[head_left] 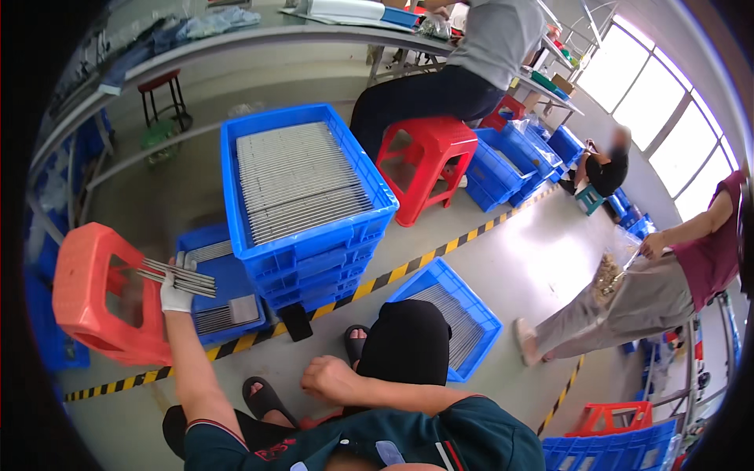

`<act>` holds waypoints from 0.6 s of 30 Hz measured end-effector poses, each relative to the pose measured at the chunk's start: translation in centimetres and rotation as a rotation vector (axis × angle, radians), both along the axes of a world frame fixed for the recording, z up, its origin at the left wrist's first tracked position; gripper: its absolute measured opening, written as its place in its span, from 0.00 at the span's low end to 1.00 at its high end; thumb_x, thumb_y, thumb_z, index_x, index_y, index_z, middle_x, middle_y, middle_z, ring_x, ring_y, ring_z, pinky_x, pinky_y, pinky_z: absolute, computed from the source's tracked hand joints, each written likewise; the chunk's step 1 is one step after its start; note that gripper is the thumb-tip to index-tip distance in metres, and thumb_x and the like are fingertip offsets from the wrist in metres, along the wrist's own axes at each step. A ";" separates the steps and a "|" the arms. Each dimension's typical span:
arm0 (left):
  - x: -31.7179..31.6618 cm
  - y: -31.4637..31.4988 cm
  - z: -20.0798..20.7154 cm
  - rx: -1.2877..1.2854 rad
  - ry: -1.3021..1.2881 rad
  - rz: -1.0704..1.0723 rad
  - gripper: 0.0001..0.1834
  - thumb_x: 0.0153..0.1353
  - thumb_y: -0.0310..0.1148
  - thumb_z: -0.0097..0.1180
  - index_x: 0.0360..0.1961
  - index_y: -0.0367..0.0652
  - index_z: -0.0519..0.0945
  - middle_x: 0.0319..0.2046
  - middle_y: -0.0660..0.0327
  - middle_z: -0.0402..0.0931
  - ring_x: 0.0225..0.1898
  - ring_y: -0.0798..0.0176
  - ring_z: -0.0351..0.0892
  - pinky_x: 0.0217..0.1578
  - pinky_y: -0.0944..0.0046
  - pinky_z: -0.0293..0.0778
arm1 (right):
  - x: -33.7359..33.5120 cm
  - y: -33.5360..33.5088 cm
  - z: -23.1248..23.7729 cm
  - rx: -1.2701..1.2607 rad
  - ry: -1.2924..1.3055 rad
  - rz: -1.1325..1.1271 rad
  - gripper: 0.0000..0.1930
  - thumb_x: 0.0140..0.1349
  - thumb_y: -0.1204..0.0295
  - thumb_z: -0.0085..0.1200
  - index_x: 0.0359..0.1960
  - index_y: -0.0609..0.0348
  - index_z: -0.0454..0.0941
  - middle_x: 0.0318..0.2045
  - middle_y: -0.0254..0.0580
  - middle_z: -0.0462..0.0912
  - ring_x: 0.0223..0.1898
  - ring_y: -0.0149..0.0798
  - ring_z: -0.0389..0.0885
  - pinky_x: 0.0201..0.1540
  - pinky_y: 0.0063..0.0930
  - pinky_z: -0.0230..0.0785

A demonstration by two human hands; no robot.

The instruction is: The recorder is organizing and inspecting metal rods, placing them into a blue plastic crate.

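Note:
My left hand [176, 298], in a white glove, is closed around several thin grey metal rods [188, 280]. It is over the low blue crate [210, 235], in front of a red plastic stool [78, 294]. More rods lie in that crate, with a pale grey block [243, 309] by them. My right hand [334, 380] is bare and curled into a loose fist beside my knee, with nothing visible in it. Past the low crate rises a stack of blue crates [314, 267], its top one filled with neat rows of rods [298, 180].
Right of my knee, another blue crate [479, 323] of rods sits on the floor. A dark flat object [296, 323] is by the stack's base. Yellow-black tape [408, 271] crosses the floor. One person [491, 47] sits at a bench; another [660, 275] stands at right holding a bag.

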State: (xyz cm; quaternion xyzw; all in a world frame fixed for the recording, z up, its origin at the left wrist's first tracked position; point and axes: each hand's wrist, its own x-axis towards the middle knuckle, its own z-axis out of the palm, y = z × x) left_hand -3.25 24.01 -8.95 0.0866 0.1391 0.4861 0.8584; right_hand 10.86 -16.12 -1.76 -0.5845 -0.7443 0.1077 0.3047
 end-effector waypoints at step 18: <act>-3.3 -22.4 14.5 0.117 0.126 0.051 0.18 0.69 0.33 0.36 0.58 0.43 0.60 0.63 0.48 0.56 0.64 0.39 0.54 0.62 0.38 0.54 | 0.5 -0.3 2.3 -0.008 1.359 -0.284 0.06 0.57 0.70 0.59 0.31 0.60 0.79 0.23 0.26 0.75 0.27 0.20 0.68 0.30 0.15 0.61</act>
